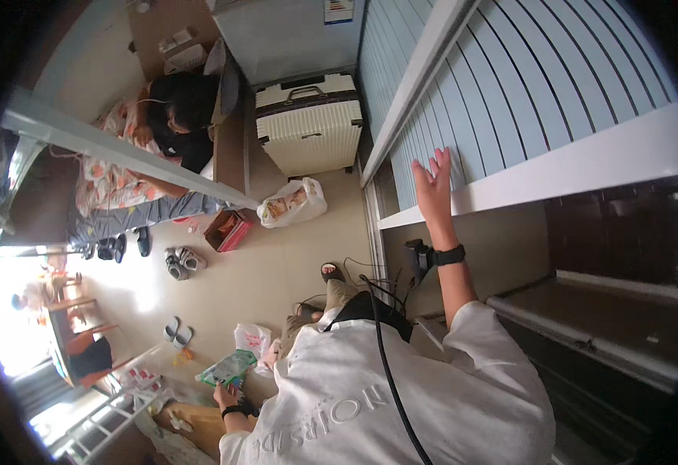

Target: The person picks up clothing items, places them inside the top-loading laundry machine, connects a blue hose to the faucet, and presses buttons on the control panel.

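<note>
Head view: Gripped a green package (227,367) in the left hand (227,397), with fingers closed at its near edge. Held the package low, to the left of the white shirt (339,387), just beside a white plastic bag (253,339). Held the right hand (433,186) over a white rail (540,178) and pale-blue slats (505,101), with fingers open and spread. Could not determine contact between fingertips and slats from this angle. Wore a black wristband (450,254) on each arm, with a black device (416,260) beside the right one. Carried a black cable (382,349) along the shirt. Noted ahead: a cream suitcase (308,132), a second white bag (300,200) and a red box (234,232) on the pale floor (339,221). Noted at upper left: a person (188,139) in black on a bed (134,221).
</note>
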Demonstrator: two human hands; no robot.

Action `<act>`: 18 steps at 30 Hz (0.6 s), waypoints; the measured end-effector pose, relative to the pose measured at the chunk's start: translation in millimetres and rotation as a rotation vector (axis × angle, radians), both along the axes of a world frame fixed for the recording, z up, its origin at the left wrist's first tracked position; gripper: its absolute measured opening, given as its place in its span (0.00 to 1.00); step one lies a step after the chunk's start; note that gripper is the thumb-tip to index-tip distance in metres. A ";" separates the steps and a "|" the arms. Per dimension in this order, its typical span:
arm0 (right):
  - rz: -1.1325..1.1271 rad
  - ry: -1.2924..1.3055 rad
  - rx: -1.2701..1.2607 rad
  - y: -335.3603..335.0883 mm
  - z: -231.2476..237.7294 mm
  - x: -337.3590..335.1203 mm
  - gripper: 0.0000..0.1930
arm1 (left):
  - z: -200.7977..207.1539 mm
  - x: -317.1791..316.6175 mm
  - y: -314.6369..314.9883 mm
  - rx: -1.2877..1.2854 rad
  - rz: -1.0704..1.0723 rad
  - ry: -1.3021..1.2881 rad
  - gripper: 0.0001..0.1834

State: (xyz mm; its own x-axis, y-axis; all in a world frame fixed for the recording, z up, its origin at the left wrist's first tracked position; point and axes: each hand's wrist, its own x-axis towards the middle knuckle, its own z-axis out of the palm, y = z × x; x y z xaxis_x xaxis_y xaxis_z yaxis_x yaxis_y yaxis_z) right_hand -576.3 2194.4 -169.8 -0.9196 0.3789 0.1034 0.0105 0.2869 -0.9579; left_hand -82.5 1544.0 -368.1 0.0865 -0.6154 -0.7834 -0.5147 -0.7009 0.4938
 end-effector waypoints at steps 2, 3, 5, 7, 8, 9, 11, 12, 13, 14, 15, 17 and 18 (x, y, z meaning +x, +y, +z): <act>-0.148 -0.032 -0.227 9.2 -0.7 2.0 0.43 | -0.6 -14.7 -33.2 0.008 -0.097 0.021 0.19; -0.172 -0.030 -0.230 8.9 -4.3 1.0 0.43 | -3.1 -15.4 -52.7 0.006 -0.122 0.020 0.19; -0.253 0.054 -0.401 5.3 -11.1 1.5 0.37 | -13.4 -23.7 -87.0 0.010 -0.063 0.035 0.20; -0.335 0.120 -0.462 -9.3 -6.5 -0.2 0.33 | -21.4 -33.8 -122.9 0.051 -0.126 0.048 0.20; -0.357 0.165 -0.565 -8.0 -7.0 -6.7 0.32 | -27.8 -34.0 -151.7 0.058 -0.230 0.127 0.20; -0.373 0.213 -0.655 -7.4 -6.2 -11.5 0.32 | -34.6 -38.2 -170.4 0.080 -0.331 0.206 0.21; -0.440 0.251 -0.784 -2.6 -6.2 -14.1 0.31 | -46.5 -57.7 -189.6 0.130 -0.129 0.189 0.20; -0.472 0.280 -0.928 -1.5 -0.8 -20.9 0.31 | -47.3 -63.3 -201.4 0.169 -0.209 0.272 0.20; -0.475 0.298 -0.926 -1.6 3.7 -25.3 0.31 | -48.7 -69.5 -212.2 0.207 -0.285 0.355 0.20; -0.524 0.354 -1.012 -2.1 5.1 -26.4 0.31 | -49.1 -75.9 -221.3 0.114 -0.305 0.255 0.21; -0.571 0.410 -1.097 -2.3 6.9 -29.2 0.31 | -50.9 -80.6 -227.2 0.117 -0.312 0.262 0.21; -0.564 0.442 -1.131 -1.1 9.3 -36.6 0.28 | -49.8 -90.1 -240.3 0.074 -0.383 0.323 0.23; -0.590 0.440 -1.138 1.1 4.7 -37.0 0.27 | -54.3 -98.6 -232.7 -0.004 -0.378 0.232 0.24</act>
